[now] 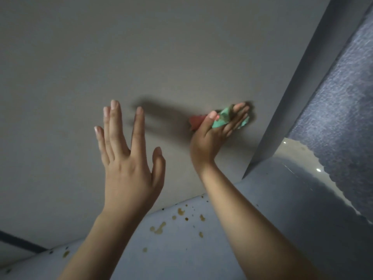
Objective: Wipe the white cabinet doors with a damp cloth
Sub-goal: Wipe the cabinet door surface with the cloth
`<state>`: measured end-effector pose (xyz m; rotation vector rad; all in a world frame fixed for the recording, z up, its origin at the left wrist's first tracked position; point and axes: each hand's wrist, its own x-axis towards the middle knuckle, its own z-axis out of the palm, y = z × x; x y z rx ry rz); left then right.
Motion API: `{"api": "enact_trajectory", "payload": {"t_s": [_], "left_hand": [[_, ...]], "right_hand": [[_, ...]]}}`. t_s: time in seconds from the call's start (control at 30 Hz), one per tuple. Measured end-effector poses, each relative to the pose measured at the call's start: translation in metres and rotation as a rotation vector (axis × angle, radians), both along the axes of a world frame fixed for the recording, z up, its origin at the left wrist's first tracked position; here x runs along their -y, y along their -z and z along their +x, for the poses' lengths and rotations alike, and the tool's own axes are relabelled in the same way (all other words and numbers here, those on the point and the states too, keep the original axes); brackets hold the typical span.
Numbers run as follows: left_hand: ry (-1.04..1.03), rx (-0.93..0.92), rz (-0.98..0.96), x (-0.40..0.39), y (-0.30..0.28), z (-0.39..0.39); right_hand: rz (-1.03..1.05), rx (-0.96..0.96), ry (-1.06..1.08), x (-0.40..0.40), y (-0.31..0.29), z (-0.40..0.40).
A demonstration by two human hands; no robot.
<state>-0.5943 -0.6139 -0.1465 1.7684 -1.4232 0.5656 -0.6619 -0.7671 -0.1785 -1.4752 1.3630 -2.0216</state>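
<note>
Seen from below, looking up. Filling most of the frame, from the upper left down to the lower centre: a large flat white cabinet door [141, 57], plain and matt, grey in the dim light. No brand, label or writing readable anywhere.

At centre right, pressed flat against the door: the right hand [214, 136], fingers fairly straight and spread over a crumpled green and pink cloth [222, 119], thumb hooked round its pink corner on the left side. Cloth thus pinned between palm and door, green part showing between the fingers, pink part poking out beyond the thumb. Slightly blurred at the fingertips. A dark smudged shadow to the left of it on the door.

At centre left, raised before the door: the left hand [129, 158], fingers straight and apart, thumb out to the right, holding nothing. Touching the door or just short of it: cannot tell.

Along the bottom, under the door's lower edge: a pale bluish-white surface [181, 249] spotted with small brown splashes [159, 229] between the two forearms.

At the right: a grey slanting panel edge [302, 98], then a blue-grey textured wall [347, 108], with a glossy pale patch [298, 158] carrying small bright reflections.
</note>
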Motion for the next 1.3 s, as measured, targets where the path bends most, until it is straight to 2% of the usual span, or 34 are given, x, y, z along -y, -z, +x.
{"api": "enact_trajectory", "payload": {"t_s": [0.2, 0.47, 0.53, 0.67, 0.73, 0.83, 0.9, 0.97, 1.03, 1.1, 1.2, 1.3], "left_hand": [[-0.004, -0.002, 0.005, 0.003, 0.002, -0.001], [0.012, -0.023, 0.05, 0.003, 0.01, -0.01], [0.017, 0.023, 0.039, 0.004, 0.008, -0.005], [-0.02, 0.135, 0.046, 0.004, 0.015, 0.012], [-0.055, 0.185, 0.07, 0.007, 0.023, 0.021], [-0.079, 0.221, 0.065, 0.015, 0.035, 0.028], [-0.082, 0.227, 0.031, 0.019, 0.038, 0.029], [-0.081, 0.228, 0.009, 0.02, 0.039, 0.029], [-0.067, 0.224, 0.005, 0.02, 0.037, 0.029], [-0.055, 0.222, 0.013, 0.016, 0.036, 0.031], [-0.034, 0.217, 0.008, 0.014, 0.035, 0.031], [-0.022, 0.203, -0.005, 0.014, 0.034, 0.03]], "right_hand": [[0.048, -0.179, -0.195, -0.047, 0.046, 0.023], [0.032, -0.334, -0.282, -0.045, 0.051, 0.007], [0.039, -0.295, -0.219, -0.028, 0.047, -0.008], [0.149, -0.072, -0.01, 0.008, 0.032, -0.026], [0.147, -0.062, -0.027, 0.003, 0.034, -0.018], [0.068, -0.218, -0.166, -0.03, 0.06, 0.004], [0.048, -0.246, -0.268, -0.048, 0.076, 0.015], [0.075, -0.168, -0.275, -0.043, 0.081, 0.015], [0.159, -0.006, -0.2, -0.023, 0.078, 0.004], [0.233, 0.031, -0.143, -0.007, 0.081, -0.01], [0.218, -0.157, -0.177, -0.01, 0.089, -0.024], [-0.008, -0.507, -0.235, -0.016, 0.093, -0.029]]}}
